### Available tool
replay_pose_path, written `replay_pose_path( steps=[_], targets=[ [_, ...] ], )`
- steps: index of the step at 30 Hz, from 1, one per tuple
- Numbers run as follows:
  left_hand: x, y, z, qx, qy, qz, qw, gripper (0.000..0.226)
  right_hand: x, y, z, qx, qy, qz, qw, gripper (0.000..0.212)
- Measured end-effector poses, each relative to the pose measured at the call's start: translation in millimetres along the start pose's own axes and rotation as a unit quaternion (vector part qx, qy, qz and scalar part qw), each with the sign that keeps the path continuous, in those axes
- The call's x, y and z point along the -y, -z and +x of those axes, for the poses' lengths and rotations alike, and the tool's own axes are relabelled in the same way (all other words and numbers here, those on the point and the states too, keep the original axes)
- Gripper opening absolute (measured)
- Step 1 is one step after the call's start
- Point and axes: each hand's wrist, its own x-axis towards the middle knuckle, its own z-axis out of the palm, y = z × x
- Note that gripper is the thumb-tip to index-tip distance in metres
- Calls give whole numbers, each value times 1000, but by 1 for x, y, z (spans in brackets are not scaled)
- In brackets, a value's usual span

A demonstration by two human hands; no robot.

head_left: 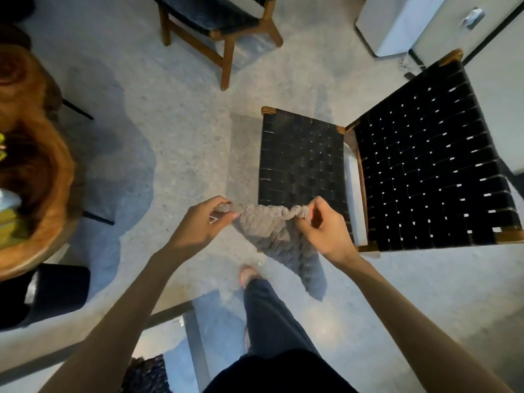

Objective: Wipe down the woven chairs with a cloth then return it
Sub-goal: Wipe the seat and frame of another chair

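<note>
A grey fluffy cloth (272, 231) hangs stretched between my two hands in the middle of the view. My left hand (202, 222) pinches its left top corner. My right hand (320, 225) pinches its right top corner. The cloth's lower part droops toward the floor. Just beyond and to the right stands a woven chair (303, 157) with a black strap seat, a tall black woven back (431, 165) and a wooden frame. The cloth hangs over the seat's near left corner; whether it touches is unclear.
A second wooden chair (218, 26) with a dark seat stands at the top. A round wooden table (37, 171) fills the left edge, with a black stool (56, 290) under it. A white cabinet (402, 24) is at the top right. My leg (272, 316) stands on grey concrete floor.
</note>
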Motion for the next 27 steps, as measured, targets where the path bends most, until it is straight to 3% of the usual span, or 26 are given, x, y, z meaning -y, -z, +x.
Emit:
replay_pose_path(
  steps=[5, 11, 19, 27],
  targets=[
    [12, 39, 51, -17, 6, -4, 1000, 3, 12, -20, 52, 8, -41, -3, 999, 23],
    [1, 102, 165, 19, -9, 44, 999, 8, 36, -29, 154, 25, -84, 7, 996, 24],
    [-32, 145, 302, 48, -55, 121, 990, 21, 63, -2, 264, -28, -43, -48, 998, 25],
    [-49, 138, 421, 149, -131, 184, 963, 21, 40, -5, 301, -85, -167, -89, 978, 16]
  ],
)
